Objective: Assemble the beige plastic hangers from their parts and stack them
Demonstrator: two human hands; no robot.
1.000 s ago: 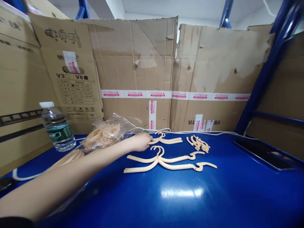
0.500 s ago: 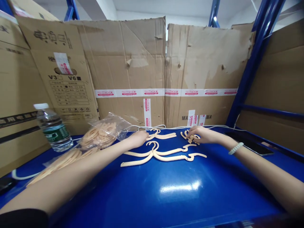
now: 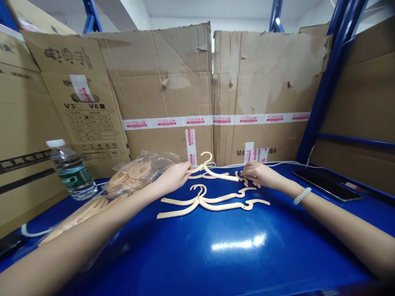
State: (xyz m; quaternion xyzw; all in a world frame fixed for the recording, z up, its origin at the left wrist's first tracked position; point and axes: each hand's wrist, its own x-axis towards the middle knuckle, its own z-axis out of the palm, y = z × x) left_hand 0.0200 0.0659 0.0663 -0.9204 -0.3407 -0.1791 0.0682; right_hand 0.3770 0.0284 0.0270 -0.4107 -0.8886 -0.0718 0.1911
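My left hand (image 3: 174, 177) is closed on one end of a cream clothes hanger body (image 3: 220, 173), lifted and tilted with its hook up. Behind it another hanger body (image 3: 194, 176) lies on the blue table (image 3: 191, 255). My right hand (image 3: 256, 172) has its fingers bent together over several small curved hanger pieces (image 3: 243, 181); what they grip is hidden. Nearer to me lie two hanger bodies (image 3: 182, 213) with hooks overlapping, each with a curved end piece (image 3: 257, 202) at its right end.
Clear plastic bags of cream hanger parts (image 3: 132, 176) and a water bottle (image 3: 74, 172) stand at left. A dark phone (image 3: 327, 185) lies at right. Cardboard sheets (image 3: 166, 90) wall the back, with a white cable (image 3: 284, 163) along them and a blue post (image 3: 324, 90) at right.
My left hand has raised one hanger body off the table, moving slightly left and nearer to me. My right hand stays at the small pieces, its fingers shifted slightly.
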